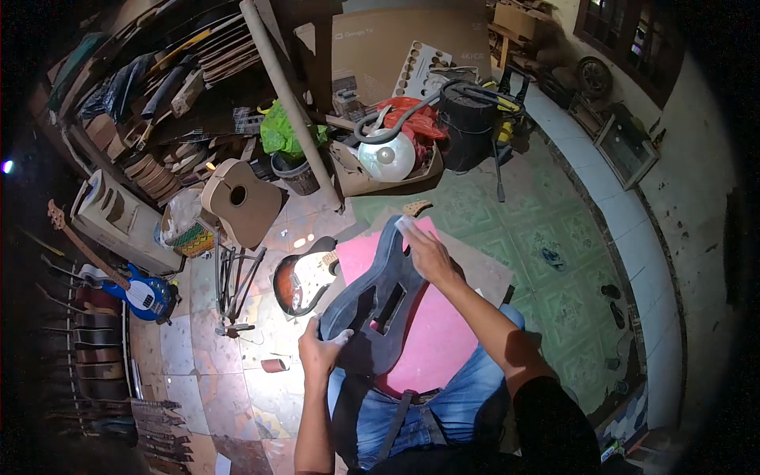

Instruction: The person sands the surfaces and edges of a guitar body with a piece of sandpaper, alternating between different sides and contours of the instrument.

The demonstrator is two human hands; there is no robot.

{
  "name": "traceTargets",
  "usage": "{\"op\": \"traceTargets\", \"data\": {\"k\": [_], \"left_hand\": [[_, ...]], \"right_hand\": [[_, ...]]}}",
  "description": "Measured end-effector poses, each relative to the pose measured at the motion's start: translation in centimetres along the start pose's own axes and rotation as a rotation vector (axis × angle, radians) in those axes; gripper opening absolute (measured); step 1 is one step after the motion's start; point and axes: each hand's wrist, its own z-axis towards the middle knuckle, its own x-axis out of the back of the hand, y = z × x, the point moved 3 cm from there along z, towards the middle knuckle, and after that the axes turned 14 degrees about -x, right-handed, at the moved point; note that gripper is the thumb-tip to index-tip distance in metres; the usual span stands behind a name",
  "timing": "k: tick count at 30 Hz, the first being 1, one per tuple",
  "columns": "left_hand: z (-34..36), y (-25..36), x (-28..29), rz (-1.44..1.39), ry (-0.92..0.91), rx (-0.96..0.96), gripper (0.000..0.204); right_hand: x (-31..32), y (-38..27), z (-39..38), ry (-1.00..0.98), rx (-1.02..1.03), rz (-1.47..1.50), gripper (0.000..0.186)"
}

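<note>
A dark grey electric guitar body (364,297), bare and with routed cavities, stands tilted over my lap. My left hand (319,348) grips its lower left edge, with a pale, dusty-looking thumb on the face. At the upper end, my right hand (427,252) presses its fingers together against the rim. Something whitish shows at those fingertips; dust or a small sheet, I cannot tell which. Under the body lies a pink board (439,340) across my thighs. A sunburst electric guitar (305,277) with a white pickguard lies on the floor just beyond my left hand.
A small reddish-brown roll (275,365) lies on the tiles at left. Beyond are a folded metal stand (233,285), a blue bass guitar (142,294), an acoustic guitar body (237,202) and a cardboard box (388,184). A black bucket-shaped vacuum (465,127) stands further back.
</note>
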Motion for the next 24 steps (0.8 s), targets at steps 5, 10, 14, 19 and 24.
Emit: {"op": "traceTargets", "data": {"k": [5,10,14,19,24], "left_hand": [[0.8,-0.7,0.2,-0.015,-0.029,0.034,0.06],[1.2,-0.8,0.4,-0.037,-0.045,0.077,0.057],[1.1,-1.7,0.1,-0.079,-0.014,0.074,0.055],[1.1,-1.8,0.2,-0.061,-0.023,0.093,0.055],[0.9,-2.0,-0.1,-0.09,-0.023,0.106,0.055]], "right_hand": [[-3.1,0.4,-2.8,-0.18,0.204,-0.175,0.065],[-3.0,1.4,0.6,-0.054,0.169,-0.222,0.063],[-4.1,1.3,-1.5,-0.008,0.218,-0.127,0.064],[-3.3,1.0,-2.4,-0.202,0.284,-0.23,0.063],[-5.0,-1.2,-5.2,-0.04,0.06,-0.225,0.063]]}}
